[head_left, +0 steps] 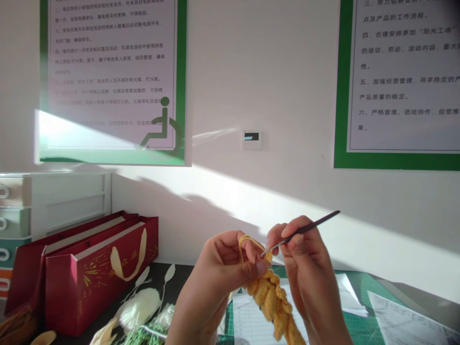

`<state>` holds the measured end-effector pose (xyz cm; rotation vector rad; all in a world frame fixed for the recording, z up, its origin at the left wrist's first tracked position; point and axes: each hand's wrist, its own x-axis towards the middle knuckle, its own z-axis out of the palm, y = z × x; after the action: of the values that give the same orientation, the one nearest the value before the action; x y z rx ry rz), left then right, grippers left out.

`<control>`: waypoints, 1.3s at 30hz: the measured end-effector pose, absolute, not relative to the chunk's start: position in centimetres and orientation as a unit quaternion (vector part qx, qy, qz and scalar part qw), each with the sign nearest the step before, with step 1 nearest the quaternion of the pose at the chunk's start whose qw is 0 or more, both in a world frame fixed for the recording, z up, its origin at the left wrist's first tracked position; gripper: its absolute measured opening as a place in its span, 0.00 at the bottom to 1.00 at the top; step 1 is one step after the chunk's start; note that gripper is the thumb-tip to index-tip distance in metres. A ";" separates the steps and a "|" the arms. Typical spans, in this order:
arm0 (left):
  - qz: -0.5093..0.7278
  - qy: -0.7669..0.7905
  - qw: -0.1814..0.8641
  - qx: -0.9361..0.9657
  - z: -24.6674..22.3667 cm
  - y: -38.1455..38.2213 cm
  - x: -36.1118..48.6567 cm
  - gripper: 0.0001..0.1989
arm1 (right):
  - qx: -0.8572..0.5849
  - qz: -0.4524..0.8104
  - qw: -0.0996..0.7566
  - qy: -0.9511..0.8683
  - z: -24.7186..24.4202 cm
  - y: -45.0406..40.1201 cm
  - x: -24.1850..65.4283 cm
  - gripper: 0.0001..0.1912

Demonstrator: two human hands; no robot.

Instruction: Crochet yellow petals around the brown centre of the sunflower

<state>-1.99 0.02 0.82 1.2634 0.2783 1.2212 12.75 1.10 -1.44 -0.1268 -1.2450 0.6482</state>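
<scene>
A yellow crocheted piece [271,299] hangs down from my left hand [224,266], whose thumb and fingers pinch its upper end. Yellow yarn loops over the left index finger. My right hand [305,251] holds a crochet hook [312,226] like a pen, its dark handle pointing up to the right. The hook's metal tip is at the top of the yellow piece, close to the left fingertips. Exactly how the tip sits in the stitches is too small to tell.
Red gift bags [97,273] stand at the left beside stacked drawers [16,223]. A white yarn ball [139,309] and green yarn [145,335] lie near them. Papers [247,314] rest on a green cutting mat [362,326]. Behind is a wall with posters [185,86].
</scene>
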 end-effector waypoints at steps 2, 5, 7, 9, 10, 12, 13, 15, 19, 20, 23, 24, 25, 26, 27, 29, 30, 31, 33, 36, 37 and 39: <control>0.536 0.129 0.623 0.555 0.7 0.1 -2.1 0.11 | -0.059 0.284 0.755 -0.587 -1.4 1.2 13.1 0.07; 0.540 0.130 0.625 0.549 0.7 0.1 -2.3 0.09 | -0.057 0.253 0.747 -0.612 -1.5 1.3 13.7 0.08; 0.537 0.127 0.630 0.547 0.7 0.1 -2.4 0.09 | -0.048 0.232 0.739 -0.631 -1.5 1.3 14.2 0.07; 0.536 0.123 0.630 0.548 0.7 0.1 -2.4 0.08 | -0.038 0.208 0.730 -0.649 -1.5 1.1 14.5 0.06; 0.537 0.122 0.628 0.550 0.7 0.2 -2.4 0.08 | -0.035 0.196 0.728 -0.656 -1.4 1.0 14.6 0.06; 0.539 0.120 0.626 0.551 0.7 0.1 -2.4 0.07 | -0.038 0.172 0.726 -0.664 -1.3 0.8 14.6 0.05; 0.538 0.122 0.626 0.550 0.7 0.1 -2.4 0.06 | -0.043 0.162 0.728 -0.665 -1.3 0.6 14.7 0.05; 0.537 0.134 0.631 0.544 0.8 -0.1 -2.4 0.05 | -0.050 0.147 0.732 -0.663 -1.2 0.4 14.6 0.05; 0.543 0.157 0.631 0.531 1.2 -0.6 -2.2 0.08 | -0.055 0.133 0.728 -0.671 -1.2 0.0 14.7 0.04; 0.547 0.159 0.628 0.530 1.2 -0.8 -2.2 0.08 | -0.056 0.128 0.724 -0.675 -1.2 0.0 14.8 0.04; 0.561 0.163 0.620 0.523 1.3 -1.0 -2.1 0.09 | -0.058 0.104 0.720 -0.684 -1.1 -0.2 14.8 0.04; 0.564 0.164 0.618 0.523 1.2 -1.0 -2.1 0.09 | -0.059 0.096 0.719 -0.685 -1.0 -0.3 14.8 0.05; 0.565 0.167 0.617 0.522 1.2 -1.0 -2.1 0.10 | -0.059 0.088 0.720 -0.686 -1.0 -0.4 14.8 0.05; 0.566 0.169 0.615 0.523 1.2 -1.0 -2.1 0.10 | -0.060 0.080 0.720 -0.687 -0.9 -0.4 14.7 0.05; 0.568 0.171 0.612 0.523 1.1 -0.9 -2.0 0.10 | -0.061 0.072 0.719 -0.688 -0.9 -0.5 14.7 0.05; 0.575 0.174 0.603 0.525 1.0 -0.9 -2.0 0.10 | -0.065 0.055 0.716 -0.693 -0.9 -0.5 14.7 0.06; 0.578 0.174 0.599 0.526 1.0 -0.8 -1.9 0.10 | -0.071 0.044 0.714 -0.695 -0.8 -0.5 14.7 0.06; 0.581 0.175 0.595 0.527 1.0 -0.8 -1.9 0.10 | -0.077 0.033 0.710 -0.700 -0.8 -0.5 14.8 0.06; 0.589 0.179 0.588 0.525 0.9 -0.7 -1.8 0.10 | -0.084 0.007 0.698 -0.711 -0.8 -0.5 14.9 0.06; 0.601 0.190 0.577 0.519 0.9 -0.7 -1.8 0.11 | -0.085 -0.038 0.675 -0.732 -0.8 -0.7 15.2 0.07; 0.603 0.194 0.574 0.520 0.8 -0.8 -1.8 0.11 | -0.085 -0.057 0.668 -0.737 -0.7 -0.8 15.2 0.07; 0.604 0.194 0.568 0.524 0.8 -0.9 -1.8 0.11 | -0.092 -0.099 0.653 -0.745 -0.6 -1.0 15.2 0.07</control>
<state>-1.84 -0.86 0.79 1.2306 0.4558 1.4189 15.23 -1.05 -0.59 -0.2080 -1.6914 -0.2240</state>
